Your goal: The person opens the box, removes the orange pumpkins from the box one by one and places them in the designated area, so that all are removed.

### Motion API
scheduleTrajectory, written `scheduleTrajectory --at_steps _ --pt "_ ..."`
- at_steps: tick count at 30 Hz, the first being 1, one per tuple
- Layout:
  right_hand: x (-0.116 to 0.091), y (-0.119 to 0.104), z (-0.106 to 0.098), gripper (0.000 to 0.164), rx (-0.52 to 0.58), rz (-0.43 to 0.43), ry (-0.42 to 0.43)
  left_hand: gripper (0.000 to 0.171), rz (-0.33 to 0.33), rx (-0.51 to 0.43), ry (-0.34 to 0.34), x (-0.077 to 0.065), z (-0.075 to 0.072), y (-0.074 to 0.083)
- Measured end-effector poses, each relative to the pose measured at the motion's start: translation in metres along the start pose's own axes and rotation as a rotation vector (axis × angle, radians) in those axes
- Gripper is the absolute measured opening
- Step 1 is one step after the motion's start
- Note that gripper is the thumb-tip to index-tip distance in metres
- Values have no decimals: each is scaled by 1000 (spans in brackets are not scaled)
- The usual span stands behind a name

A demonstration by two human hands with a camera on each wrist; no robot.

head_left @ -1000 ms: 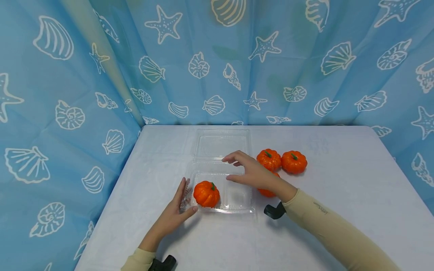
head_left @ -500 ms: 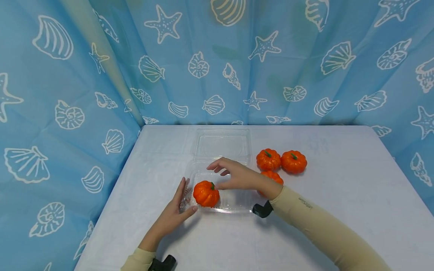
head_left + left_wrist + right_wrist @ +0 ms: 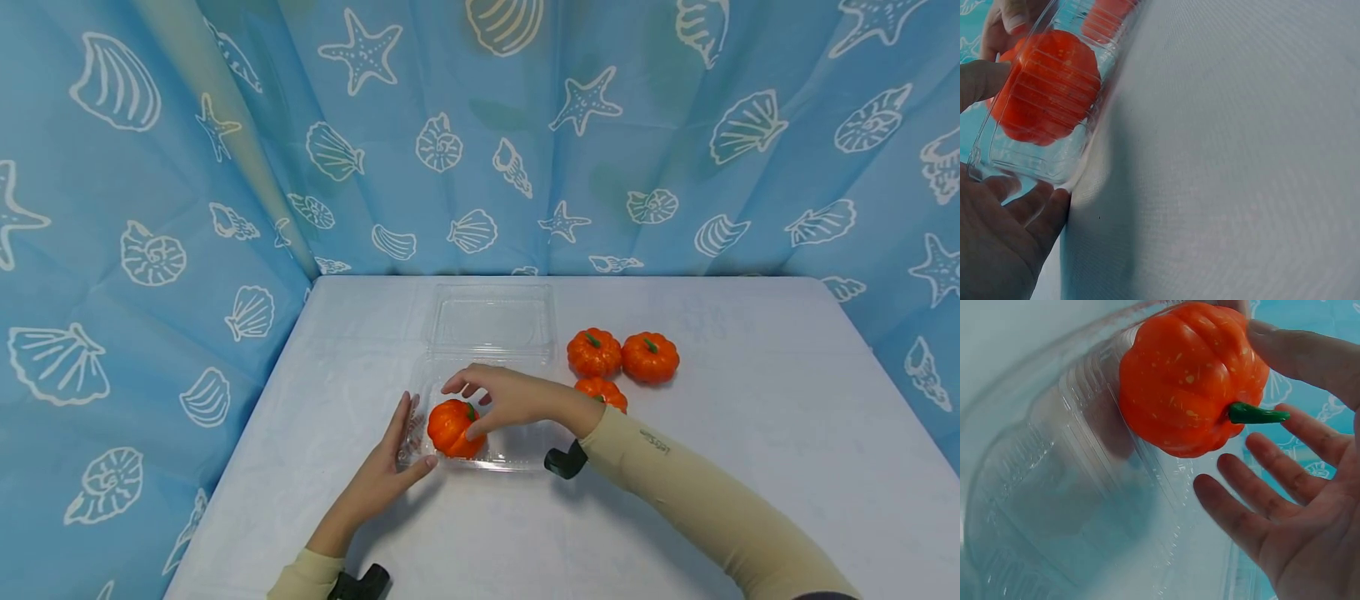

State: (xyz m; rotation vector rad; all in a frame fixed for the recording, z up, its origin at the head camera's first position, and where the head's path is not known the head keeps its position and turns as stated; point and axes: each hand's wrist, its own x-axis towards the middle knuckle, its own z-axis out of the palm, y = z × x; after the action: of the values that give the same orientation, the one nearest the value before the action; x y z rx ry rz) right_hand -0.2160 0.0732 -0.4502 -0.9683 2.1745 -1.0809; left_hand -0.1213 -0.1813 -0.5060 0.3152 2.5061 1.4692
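A small orange pumpkin (image 3: pixel 448 429) with a green stem sits in the left part of the base of an open clear plastic clamshell box (image 3: pixel 517 450). My right hand (image 3: pixel 517 396) is over the box with its thumb against or just beside the pumpkin (image 3: pixel 1188 381). In the right wrist view, the other fingers (image 3: pixel 1235 512) spread loosely near the stem without closing round it. My left hand (image 3: pixel 378 479) rests against the box's near left corner. Its fingers lie straight along the left side, and its thumb (image 3: pixel 982 81) reaches over the front rim.
Three more orange pumpkins stand right of the box: one at the back (image 3: pixel 594 354), another farther right (image 3: pixel 651 358), a third (image 3: pixel 606 392) partly behind my right forearm. The box's clear lid (image 3: pixel 491 321) lies flat behind it. A blue shell-print curtain (image 3: pixel 450 208) borders the white table (image 3: pixel 750 417).
My right hand has moved left and toward me, from above the middle of the box to the pumpkin. The left hand, box and pumpkins have stayed put.
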Motion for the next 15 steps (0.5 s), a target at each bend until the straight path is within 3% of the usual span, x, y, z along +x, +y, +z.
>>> scheduleTrajectory --at_steps 9,15 --pt "2 -1 5 60 -34 32 -41 99 44 20 12 0 0 -1" --pt "2 -2 6 58 -62 37 -45 100 27 16 8 0 0 -2"
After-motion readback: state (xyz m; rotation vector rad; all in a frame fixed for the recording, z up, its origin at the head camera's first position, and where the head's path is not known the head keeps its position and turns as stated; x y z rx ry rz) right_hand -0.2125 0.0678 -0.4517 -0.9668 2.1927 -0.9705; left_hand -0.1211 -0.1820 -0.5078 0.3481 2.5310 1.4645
